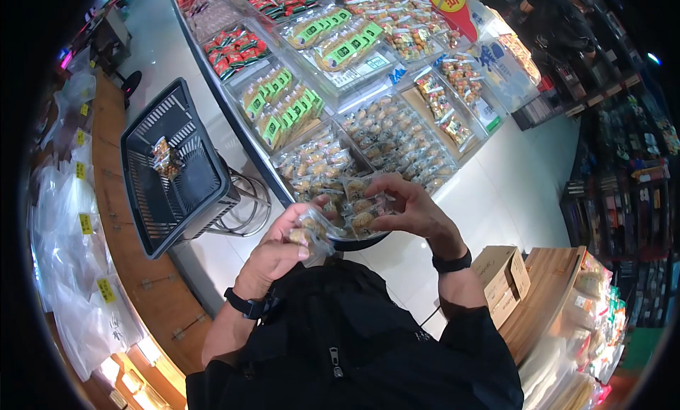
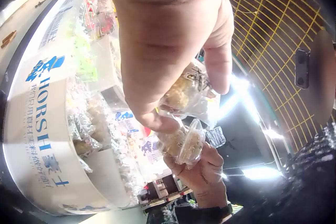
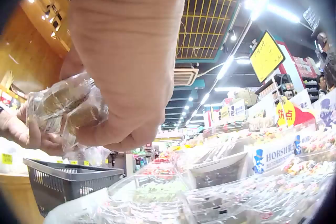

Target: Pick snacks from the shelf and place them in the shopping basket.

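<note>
In the head view, my left hand (image 1: 269, 260) grips clear-wrapped brown snack packets (image 1: 312, 231) between thumb and fingers. Across from it, my right hand (image 1: 419, 213) pinches more clear-wrapped snack packets (image 1: 363, 217), thumb and fingertips curled at their edge. Both hands are over the near edge of a display. Just beyond them lie a compartment of similar small packets (image 1: 315, 158) and another full one (image 1: 397, 130). In the left wrist view, the left hand's packet (image 2: 178, 95) shows dark print on its wrapper. The right wrist view shows see-through wrappers (image 3: 60, 108) around brown pieces.
A dark shopping basket (image 1: 147, 215) on a metal stand is to the left, with a few packets (image 1: 164, 158) inside. Green-labelled packs (image 1: 290, 116) and red packets (image 1: 235, 51) fill farther compartments. A cardboard box (image 1: 504, 282) stands at right, beside a wooden shelf (image 1: 549, 282).
</note>
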A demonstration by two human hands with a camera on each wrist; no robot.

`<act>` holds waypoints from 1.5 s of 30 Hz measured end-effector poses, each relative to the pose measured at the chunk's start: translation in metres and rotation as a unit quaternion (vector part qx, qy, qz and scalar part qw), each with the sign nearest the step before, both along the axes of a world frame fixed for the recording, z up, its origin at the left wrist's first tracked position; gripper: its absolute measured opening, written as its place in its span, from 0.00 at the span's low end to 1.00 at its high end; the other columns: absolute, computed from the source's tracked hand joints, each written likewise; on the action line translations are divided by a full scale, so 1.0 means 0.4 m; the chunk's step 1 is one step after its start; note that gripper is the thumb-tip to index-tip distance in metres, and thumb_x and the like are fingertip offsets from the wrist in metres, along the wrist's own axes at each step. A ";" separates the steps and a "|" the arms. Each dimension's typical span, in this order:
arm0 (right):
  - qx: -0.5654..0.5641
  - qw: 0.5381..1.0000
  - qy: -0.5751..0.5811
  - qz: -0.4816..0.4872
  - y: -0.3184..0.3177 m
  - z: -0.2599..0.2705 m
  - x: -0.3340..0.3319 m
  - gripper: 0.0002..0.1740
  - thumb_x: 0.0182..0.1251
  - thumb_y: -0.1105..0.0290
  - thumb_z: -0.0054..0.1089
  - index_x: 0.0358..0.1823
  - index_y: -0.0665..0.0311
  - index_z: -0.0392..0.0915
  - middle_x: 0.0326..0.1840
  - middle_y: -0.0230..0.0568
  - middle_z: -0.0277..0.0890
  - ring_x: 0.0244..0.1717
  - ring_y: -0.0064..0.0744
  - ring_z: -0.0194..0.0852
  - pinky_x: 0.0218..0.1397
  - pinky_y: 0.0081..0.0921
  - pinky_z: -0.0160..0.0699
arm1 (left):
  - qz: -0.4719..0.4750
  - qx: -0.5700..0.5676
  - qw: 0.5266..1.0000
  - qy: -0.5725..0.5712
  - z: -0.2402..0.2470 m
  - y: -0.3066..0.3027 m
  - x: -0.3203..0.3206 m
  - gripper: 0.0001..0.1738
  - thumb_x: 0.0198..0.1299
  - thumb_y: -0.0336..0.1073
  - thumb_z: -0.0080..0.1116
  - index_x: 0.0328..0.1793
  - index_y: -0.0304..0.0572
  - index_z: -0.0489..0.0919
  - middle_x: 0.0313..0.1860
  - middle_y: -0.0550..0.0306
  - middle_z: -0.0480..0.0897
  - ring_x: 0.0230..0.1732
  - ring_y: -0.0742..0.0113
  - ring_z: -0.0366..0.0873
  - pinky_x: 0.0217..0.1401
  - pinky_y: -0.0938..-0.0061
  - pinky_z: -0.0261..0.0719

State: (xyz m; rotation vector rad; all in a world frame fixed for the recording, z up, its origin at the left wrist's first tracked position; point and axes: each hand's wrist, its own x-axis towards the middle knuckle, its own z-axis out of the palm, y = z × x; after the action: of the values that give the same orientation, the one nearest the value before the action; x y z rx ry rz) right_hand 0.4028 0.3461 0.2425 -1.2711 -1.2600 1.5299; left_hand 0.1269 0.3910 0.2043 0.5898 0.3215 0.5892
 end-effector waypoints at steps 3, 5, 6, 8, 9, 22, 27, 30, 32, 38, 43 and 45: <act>-0.044 0.996 0.067 0.043 0.022 -0.001 -0.022 0.28 0.48 0.79 0.76 0.52 0.61 0.74 0.54 0.30 0.69 0.53 0.20 0.69 0.51 0.21 0.74 | 0.014 -0.006 1.000 -0.019 0.018 -0.023 -0.009 0.40 0.33 0.24 0.64 0.61 0.37 0.70 0.78 0.51 0.55 0.78 0.49 0.53 0.75 0.57 0.57; -0.040 0.990 0.117 0.065 0.031 0.000 -0.051 0.28 0.48 0.80 0.75 0.51 0.62 0.74 0.55 0.31 0.69 0.53 0.21 0.70 0.49 0.21 0.75 | 0.024 0.024 0.999 -0.027 0.016 -0.032 -0.019 0.39 0.31 0.24 0.63 0.59 0.36 0.71 0.79 0.52 0.52 0.79 0.48 0.49 0.76 0.57 0.53; -0.012 0.988 0.134 0.074 0.040 -0.007 -0.062 0.29 0.48 0.79 0.76 0.52 0.62 0.73 0.55 0.32 0.68 0.55 0.21 0.70 0.51 0.20 0.75 | 0.030 0.021 0.999 -0.020 0.016 -0.037 -0.028 0.41 0.29 0.24 0.63 0.59 0.36 0.71 0.79 0.52 0.52 0.78 0.48 0.51 0.77 0.56 0.51; -0.013 0.990 0.115 0.086 0.051 -0.011 -0.079 0.29 0.48 0.80 0.76 0.53 0.63 0.73 0.55 0.31 0.68 0.57 0.22 0.69 0.54 0.21 0.74 | 0.043 0.028 0.999 -0.017 0.027 -0.041 -0.042 0.40 0.33 0.26 0.64 0.61 0.37 0.70 0.80 0.51 0.49 0.77 0.55 0.54 0.75 0.61 0.55; -0.013 0.990 0.106 0.090 0.055 -0.012 -0.089 0.29 0.48 0.80 0.76 0.53 0.63 0.73 0.55 0.31 0.67 0.57 0.22 0.69 0.55 0.22 0.74 | 0.048 0.031 0.998 -0.015 0.036 -0.046 -0.048 0.39 0.35 0.27 0.65 0.62 0.37 0.69 0.80 0.51 0.48 0.76 0.59 0.56 0.74 0.63 0.57; -0.002 0.990 0.006 0.141 0.176 0.058 -0.347 0.28 0.48 0.80 0.75 0.52 0.63 0.75 0.56 0.33 0.67 0.56 0.25 0.69 0.56 0.23 0.73 | 0.108 0.019 0.993 -0.050 0.005 -0.020 -0.283 0.39 0.40 0.19 0.59 0.65 0.38 0.67 0.77 0.46 0.53 0.69 0.57 0.67 0.65 0.66 0.72; 0.037 0.979 -0.132 0.151 0.323 0.088 -0.573 0.27 0.47 0.84 0.75 0.50 0.61 0.75 0.51 0.30 0.69 0.49 0.21 0.71 0.50 0.17 0.73 | 0.156 -0.020 0.987 -0.033 -0.002 0.006 -0.519 0.40 0.40 0.11 0.51 0.66 0.37 0.65 0.73 0.47 0.60 0.69 0.54 0.67 0.71 0.62 0.68; 0.241 0.938 -0.194 0.159 0.470 0.039 -0.728 0.22 0.46 0.75 0.74 0.44 0.64 0.75 0.46 0.39 0.72 0.45 0.34 0.73 0.48 0.25 0.74 | 0.203 -0.014 0.979 0.007 0.000 0.014 -0.678 0.40 0.36 0.15 0.52 0.65 0.39 0.67 0.67 0.47 0.68 0.70 0.52 0.66 0.71 0.61 0.65; 0.340 0.890 -0.258 0.158 0.567 -0.024 -0.811 0.21 0.46 0.72 0.73 0.43 0.65 0.75 0.45 0.45 0.72 0.45 0.44 0.74 0.49 0.31 0.74 | 0.258 -0.053 0.964 0.024 -0.017 0.000 -0.762 0.38 0.37 0.16 0.55 0.63 0.39 0.68 0.63 0.48 0.72 0.67 0.52 0.69 0.68 0.60 0.67; 0.395 0.817 -0.374 0.188 0.803 -0.174 -1.020 0.20 0.44 0.69 0.70 0.40 0.65 0.75 0.43 0.55 0.73 0.48 0.58 0.72 0.53 0.41 0.74 | 0.361 -0.070 0.930 0.015 -0.055 -0.038 -0.916 0.36 0.40 0.17 0.55 0.62 0.37 0.67 0.53 0.50 0.76 0.56 0.61 0.75 0.62 0.68 0.72; 0.338 0.799 -0.460 0.190 0.956 -0.351 -1.115 0.21 0.43 0.65 0.67 0.40 0.66 0.78 0.40 0.56 0.75 0.49 0.56 0.73 0.54 0.43 0.76 | 0.397 -0.101 0.911 0.037 -0.070 -0.056 -0.953 0.36 0.39 0.16 0.53 0.62 0.36 0.67 0.51 0.49 0.78 0.54 0.62 0.76 0.61 0.72 0.72; 0.321 0.796 -0.481 0.181 0.996 -0.414 -1.145 0.18 0.41 0.67 0.70 0.35 0.65 0.77 0.41 0.51 0.77 0.49 0.53 0.73 0.54 0.39 0.76 | 0.414 -0.113 0.903 0.026 -0.086 -0.069 -0.955 0.37 0.38 0.16 0.53 0.62 0.35 0.67 0.51 0.49 0.77 0.54 0.62 0.76 0.61 0.72 0.72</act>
State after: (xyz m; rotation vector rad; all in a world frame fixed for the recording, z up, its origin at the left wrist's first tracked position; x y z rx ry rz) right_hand -0.0553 0.7445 0.0770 -1.3811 -2.5160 0.4333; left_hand -0.2551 0.3633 0.1701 0.2182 0.6925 1.3369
